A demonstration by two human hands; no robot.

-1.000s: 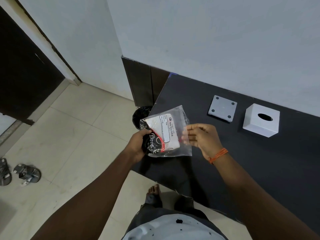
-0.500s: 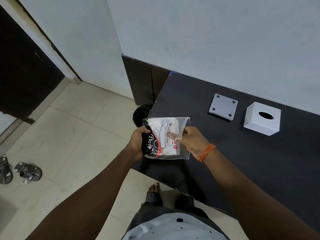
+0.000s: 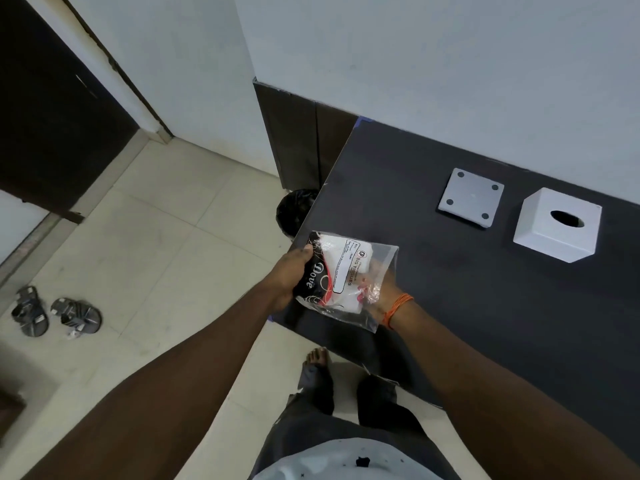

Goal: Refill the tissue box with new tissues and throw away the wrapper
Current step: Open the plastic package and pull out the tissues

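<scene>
Both hands [image 3: 287,278] on tissue pack [image 3: 341,273]

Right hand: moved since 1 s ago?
Yes. The right hand has gone from the outside of the tissue packet's open end to inside the clear wrapper, further from the white tissue box on the table.
</scene>
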